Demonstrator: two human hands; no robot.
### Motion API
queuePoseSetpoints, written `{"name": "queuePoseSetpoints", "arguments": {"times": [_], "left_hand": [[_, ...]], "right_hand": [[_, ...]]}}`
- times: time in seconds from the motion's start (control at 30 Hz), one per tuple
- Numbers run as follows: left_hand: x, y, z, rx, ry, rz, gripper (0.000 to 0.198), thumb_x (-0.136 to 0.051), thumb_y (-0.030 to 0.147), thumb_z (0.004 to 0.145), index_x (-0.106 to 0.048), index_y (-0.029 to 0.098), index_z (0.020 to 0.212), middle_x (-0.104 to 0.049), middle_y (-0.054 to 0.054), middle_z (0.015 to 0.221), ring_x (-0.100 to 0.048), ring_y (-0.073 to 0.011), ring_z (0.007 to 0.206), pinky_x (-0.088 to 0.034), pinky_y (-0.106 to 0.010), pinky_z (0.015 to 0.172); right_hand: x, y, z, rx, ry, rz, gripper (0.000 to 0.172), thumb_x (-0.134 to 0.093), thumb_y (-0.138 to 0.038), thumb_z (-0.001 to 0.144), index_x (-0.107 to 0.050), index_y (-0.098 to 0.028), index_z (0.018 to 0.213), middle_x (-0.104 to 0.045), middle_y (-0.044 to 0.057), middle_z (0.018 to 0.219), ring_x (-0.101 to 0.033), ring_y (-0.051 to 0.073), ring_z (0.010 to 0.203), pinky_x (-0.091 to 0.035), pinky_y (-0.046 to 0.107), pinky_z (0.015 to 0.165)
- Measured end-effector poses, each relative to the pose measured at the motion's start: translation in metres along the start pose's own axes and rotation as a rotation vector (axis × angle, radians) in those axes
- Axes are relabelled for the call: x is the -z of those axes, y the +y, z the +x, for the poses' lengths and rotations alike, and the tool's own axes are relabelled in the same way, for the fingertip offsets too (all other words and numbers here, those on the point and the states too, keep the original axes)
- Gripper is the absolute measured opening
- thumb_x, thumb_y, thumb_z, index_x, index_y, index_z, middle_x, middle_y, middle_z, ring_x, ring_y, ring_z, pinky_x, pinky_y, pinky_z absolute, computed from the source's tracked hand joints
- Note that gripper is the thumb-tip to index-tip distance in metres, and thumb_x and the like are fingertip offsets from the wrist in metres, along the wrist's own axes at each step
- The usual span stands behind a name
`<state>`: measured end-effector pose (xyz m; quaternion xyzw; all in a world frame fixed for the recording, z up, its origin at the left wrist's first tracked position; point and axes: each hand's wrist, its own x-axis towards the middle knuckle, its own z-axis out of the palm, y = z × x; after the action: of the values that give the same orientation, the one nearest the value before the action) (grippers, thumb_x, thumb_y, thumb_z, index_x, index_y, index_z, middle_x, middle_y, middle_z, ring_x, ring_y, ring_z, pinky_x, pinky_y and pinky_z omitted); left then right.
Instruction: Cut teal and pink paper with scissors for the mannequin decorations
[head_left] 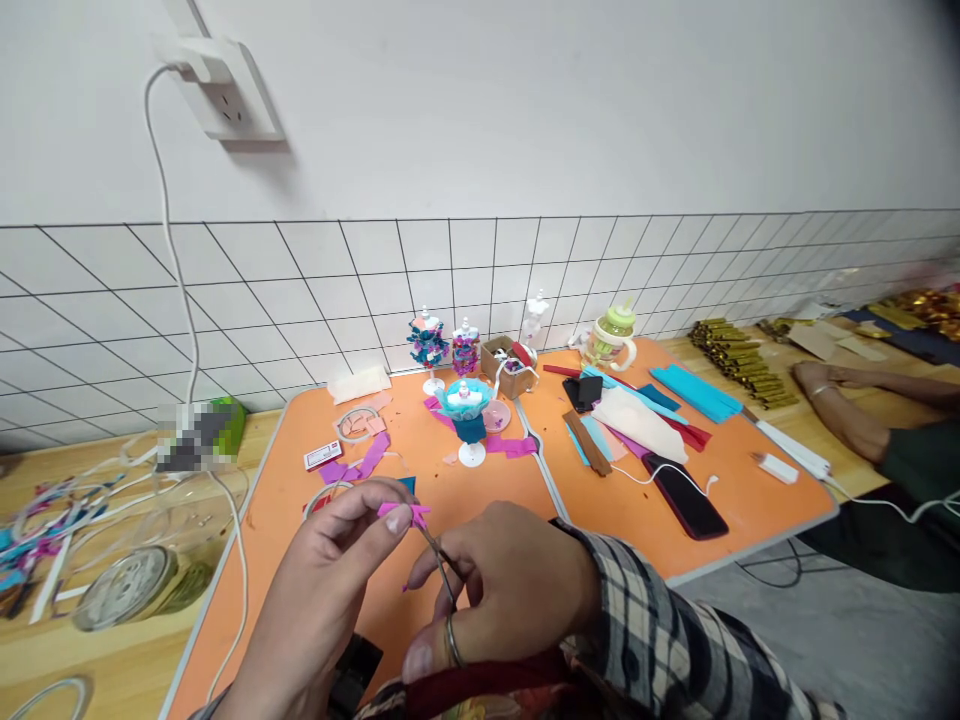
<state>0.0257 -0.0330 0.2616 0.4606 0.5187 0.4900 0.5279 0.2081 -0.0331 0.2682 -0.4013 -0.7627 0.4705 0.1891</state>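
Pinched between the thumb and fingers of my left hand (341, 545) is a small strip of magenta crepe paper (405, 512). My right hand (510, 575) grips a pair of scissors (442, 570), thumb through one loop, and the blades point up at the paper's edge. Beyond my hands stands a small white mannequin stand dressed in blue and teal paper (469, 428). Behind it are a stand with teal and purple trim (428, 343) and another with magenta trim (465, 350).
Crepe paper strips (375, 455) and a small box (323, 456) lie at left. A cardboard box (510, 368), a green-lidded bottle (611, 335), blue crepe paper (696, 393) and a phone (686, 497) are farther back and right. Another person's arm (847, 410) rests at the neighbouring table.
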Motion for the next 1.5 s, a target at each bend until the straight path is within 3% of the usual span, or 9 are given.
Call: {"name": "queuePoseSetpoints", "arguments": {"times": [0.27,0.43,0.47,0.6,0.77,0.9,1.1,1.3,1.5], "left_hand": [[0.006,-0.001,0.009,0.04,-0.218,-0.04,0.025,-0.084,0.041,0.07,-0.072,0.023,0.059,-0.065,-0.003,0.072,-0.057,-0.0201,0.074,-0.047,-0.026,0.067],[0.008,-0.001,0.014,0.102,-0.238,-0.099,0.021,-0.084,0.038,0.068,-0.073,0.022,0.062,-0.065,-0.004,0.07,-0.057,-0.0203,0.072,-0.047,-0.027,0.066],[0.009,-0.002,0.014,0.099,-0.223,-0.103,0.02,-0.084,0.038,0.069,-0.074,0.022,0.063,-0.065,-0.004,0.07,-0.057,-0.0204,0.072,-0.047,-0.027,0.066],[0.009,-0.007,0.015,0.053,-0.225,-0.051,0.023,-0.083,0.041,0.07,-0.072,0.022,0.063,-0.065,-0.004,0.071,-0.056,-0.0203,0.072,-0.046,-0.028,0.067],[0.008,-0.013,0.017,-0.033,-0.285,0.12,0.027,-0.077,0.044,0.08,-0.067,0.023,0.067,-0.064,-0.002,0.074,-0.057,-0.0204,0.075,-0.046,-0.029,0.071],[0.013,-0.015,0.017,-0.026,-0.276,0.17,0.026,-0.078,0.045,0.082,-0.068,0.023,0.07,-0.064,-0.001,0.076,-0.058,-0.0198,0.078,-0.047,-0.028,0.074],[0.022,-0.022,0.019,-0.001,-0.318,-0.151,0.053,-0.077,0.057,0.08,-0.073,0.032,0.126,-0.071,-0.009,0.122,-0.059,-0.033,0.119,-0.051,-0.041,0.099],[0.019,-0.028,0.026,-0.082,-0.195,-0.074,0.028,-0.086,0.042,0.077,-0.084,0.033,0.104,-0.074,-0.006,0.111,-0.063,-0.0276,0.113,-0.053,-0.035,0.097],[0.012,-0.019,0.025,-0.121,-0.279,-0.041,0.017,-0.086,0.043,0.076,-0.086,0.027,0.083,-0.07,-0.005,0.099,-0.066,-0.0211,0.098,-0.054,-0.027,0.09]], "right_hand": [[0.013,0.002,-0.003,-0.085,-0.238,0.212,0.029,-0.082,-0.051,0.073,-0.075,-0.023,0.077,-0.062,-0.007,0.05,-0.052,0.008,0.042,-0.035,0.018,0.04],[0.029,0.022,-0.01,-0.017,-0.507,0.259,0.04,-0.082,-0.055,0.074,-0.078,-0.023,0.097,-0.074,-0.003,0.069,-0.065,0.011,0.058,-0.049,0.017,0.056],[0.03,0.028,-0.011,-0.004,-0.507,0.257,0.041,-0.083,-0.052,0.073,-0.078,-0.023,0.102,-0.077,-0.002,0.076,-0.068,0.012,0.065,-0.052,0.019,0.062],[0.023,0.039,-0.005,-0.069,0.094,0.446,0.039,-0.076,-0.051,0.08,-0.074,-0.021,0.105,-0.078,0.007,0.099,-0.07,0.016,0.079,-0.051,0.019,0.052],[0.0,0.032,0.013,-0.105,0.266,0.715,0.048,-0.086,-0.045,0.068,-0.072,-0.017,0.105,-0.073,0.004,0.087,-0.064,0.015,0.073,-0.055,0.02,0.048],[-0.009,0.032,0.023,-0.119,0.294,0.848,0.046,-0.09,-0.039,0.061,-0.073,-0.016,0.097,-0.067,-0.001,0.075,-0.06,0.011,0.066,-0.056,0.02,0.05],[-0.013,0.037,0.027,-0.197,0.205,1.352,0.052,-0.094,-0.036,0.06,-0.07,-0.019,0.102,-0.057,-0.006,0.071,-0.049,0.005,0.057,-0.056,0.018,0.047],[-0.02,0.03,0.026,-0.259,0.043,1.625,0.051,-0.096,-0.028,0.061,-0.061,-0.02,0.097,-0.063,-0.008,0.076,-0.051,0.004,0.054,-0.052,0.014,0.047],[-0.027,0.027,0.028,-0.267,0.004,1.618,0.055,-0.097,-0.032,0.056,-0.052,-0.019,0.085,-0.06,-0.009,0.071,-0.046,0.002,0.05,-0.052,0.013,0.049]]}}
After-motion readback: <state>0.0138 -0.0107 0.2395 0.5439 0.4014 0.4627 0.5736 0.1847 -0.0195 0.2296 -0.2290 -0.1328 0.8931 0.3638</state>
